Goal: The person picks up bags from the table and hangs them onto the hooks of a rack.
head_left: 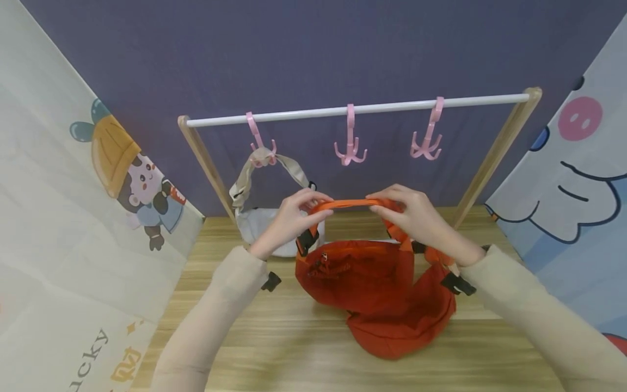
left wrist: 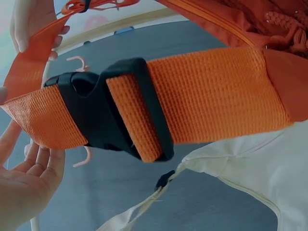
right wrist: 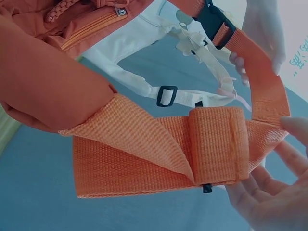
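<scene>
Left hand (head_left: 300, 214) and right hand (head_left: 416, 211) each pinched the orange strap (head_left: 349, 203), stretched between them. Judged risk: one pinch loosening could let the red bag (head_left: 360, 275) tip; a leftward swing could catch its black buckle (head_left: 307, 240) on the white bag (head_left: 254, 223) behind. Red bag lay below the grip, mostly between the hands; a pink hook (head_left: 350, 142) hung beyond.

Orange strap (head_left: 350, 203), black buckle (left wrist: 96, 115), red bag (head_left: 357, 277), white bag (head_left: 259, 223), pink hooks (head_left: 350, 133), wood-grained tabletop (head_left: 284, 343)
</scene>
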### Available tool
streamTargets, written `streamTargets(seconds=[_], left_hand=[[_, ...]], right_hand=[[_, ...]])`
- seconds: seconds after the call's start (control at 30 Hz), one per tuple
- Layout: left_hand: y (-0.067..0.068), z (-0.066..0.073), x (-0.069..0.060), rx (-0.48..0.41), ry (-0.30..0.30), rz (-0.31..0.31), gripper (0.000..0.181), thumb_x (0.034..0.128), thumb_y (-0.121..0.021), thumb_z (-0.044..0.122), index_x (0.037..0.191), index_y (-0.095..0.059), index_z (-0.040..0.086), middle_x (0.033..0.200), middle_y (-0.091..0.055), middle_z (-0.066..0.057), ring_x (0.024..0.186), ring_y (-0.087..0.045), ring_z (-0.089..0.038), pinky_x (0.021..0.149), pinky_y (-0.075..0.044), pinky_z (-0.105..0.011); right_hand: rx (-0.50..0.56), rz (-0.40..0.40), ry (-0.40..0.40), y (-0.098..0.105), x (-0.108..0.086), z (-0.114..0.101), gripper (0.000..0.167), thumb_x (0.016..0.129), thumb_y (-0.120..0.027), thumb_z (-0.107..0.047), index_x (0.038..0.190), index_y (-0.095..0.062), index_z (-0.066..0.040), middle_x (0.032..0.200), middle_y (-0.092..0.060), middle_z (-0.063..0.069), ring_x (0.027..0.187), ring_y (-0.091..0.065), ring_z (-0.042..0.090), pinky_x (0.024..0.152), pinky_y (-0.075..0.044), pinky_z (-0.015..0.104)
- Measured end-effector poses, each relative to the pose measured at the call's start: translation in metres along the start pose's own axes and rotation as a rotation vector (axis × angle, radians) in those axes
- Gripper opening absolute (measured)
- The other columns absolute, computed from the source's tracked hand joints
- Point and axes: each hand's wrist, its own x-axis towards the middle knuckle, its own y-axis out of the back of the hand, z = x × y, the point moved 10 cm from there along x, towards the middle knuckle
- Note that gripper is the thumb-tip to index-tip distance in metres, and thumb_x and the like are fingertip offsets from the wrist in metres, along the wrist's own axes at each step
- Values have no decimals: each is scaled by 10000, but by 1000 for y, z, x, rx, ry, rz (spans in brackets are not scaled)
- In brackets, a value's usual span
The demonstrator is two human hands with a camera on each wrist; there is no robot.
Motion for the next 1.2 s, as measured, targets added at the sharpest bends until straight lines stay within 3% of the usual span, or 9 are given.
streamTargets(seconds=[0.33,0.67,0.9,1.2], left_hand=[[12,11,17,17,12,84,229,804,-652,231,1002,-647,116,860,-582,-6,729,-525,-130,652,-429,-275],[16,13,29,34,59,87,241,823,-625,273,1021,-638,137,895,-571,-7,805,-533,-136,698,-433,-293],[20,16,38,18,63,106,252,829,-616,287,1029,-635,135,929,-566,-15,833,-545,-143,734,-437,-288],[24,13,49,7,76,119,264,839,-604,288,1047,-628,128,998,-569,-26,889,-537,-150,768,-433,-281]], right_hand=[[23,1,-70,12,17,6,265,852,-587,-229,1080,-639,-106,931,-605,25,735,-471,133,577,-384,272],[-12,9,-68,21,34,7,250,882,-542,-198,1074,-632,-65,948,-606,91,724,-469,175,608,-361,296],[-3,1,-116,25,46,14,267,902,-507,-223,1084,-610,-57,1005,-584,119,762,-473,222,670,-364,360],[3,6,-89,27,58,16,259,913,-485,-195,1074,-593,-23,995,-582,135,816,-484,234,706,-384,374]])
